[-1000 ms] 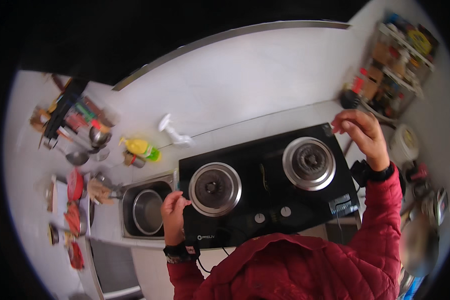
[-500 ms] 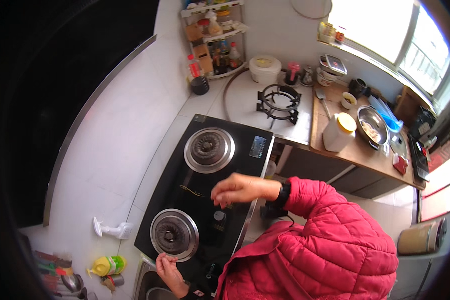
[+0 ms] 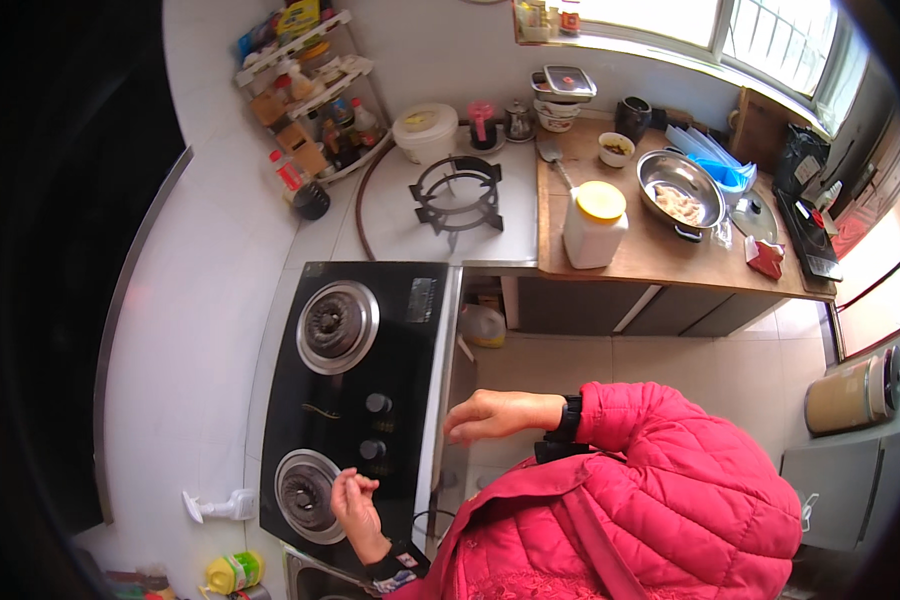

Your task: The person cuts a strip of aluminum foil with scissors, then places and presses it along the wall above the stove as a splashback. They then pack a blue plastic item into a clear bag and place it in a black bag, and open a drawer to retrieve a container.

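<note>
while both hands hovered empty, the black hob (image 3: 370, 395) sat unlit and bare at the counter's front edge.
the left hand (image 3: 355, 502) hung over the hob's near burner (image 3: 305, 495), fingers curled loosely together on nothing; the right hand (image 3: 495, 415) floated just off the hob's right edge, palm down, fingers slack and apart, beside the knobs (image 3: 375, 404), likely within easy reach.

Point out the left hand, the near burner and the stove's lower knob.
left hand (image 3: 353, 500), head view, on the palm.
near burner (image 3: 306, 495), head view, on its dark centre.
lower knob (image 3: 372, 450), head view, on its top.
</note>
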